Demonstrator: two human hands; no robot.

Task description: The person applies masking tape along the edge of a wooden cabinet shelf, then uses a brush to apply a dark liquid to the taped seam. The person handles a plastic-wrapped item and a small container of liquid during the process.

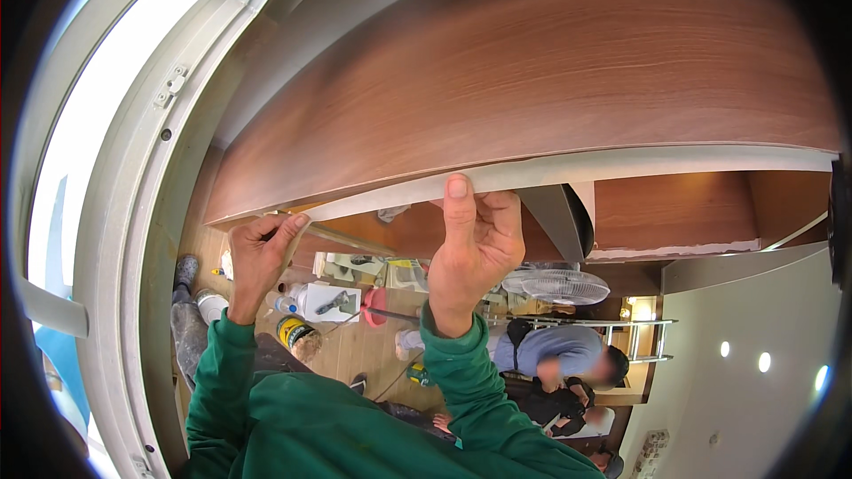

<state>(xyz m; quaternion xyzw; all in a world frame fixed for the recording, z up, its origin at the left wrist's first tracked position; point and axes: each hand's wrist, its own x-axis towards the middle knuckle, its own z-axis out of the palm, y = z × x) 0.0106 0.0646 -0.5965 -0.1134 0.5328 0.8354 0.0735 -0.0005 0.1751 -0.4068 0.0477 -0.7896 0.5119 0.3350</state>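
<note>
A long strip of whitish tape (674, 160) runs along the edge of a reddish-brown wood panel (515, 71). My left hand (259, 253) pinches the tape's left end between thumb and forefinger, near the panel's lower left corner. Further right, my right hand (475, 253) has its thumb flat on the tape with the other fingers curled behind the edge, so the tape is gripped there. Between my hands the tape slants down to the left, slightly off the panel edge. Part of my right fingers is hidden behind the thumb and palm.
Beside the panel is a window frame (133, 177). Under and beyond my hands are open brown shelving (674, 213), a fan (564, 286), a ladder (661, 337), a yellow-and-black labelled tub (295, 334) and a red bucket (374, 306). Several people are nearby, one in a blue-grey shirt (555, 350).
</note>
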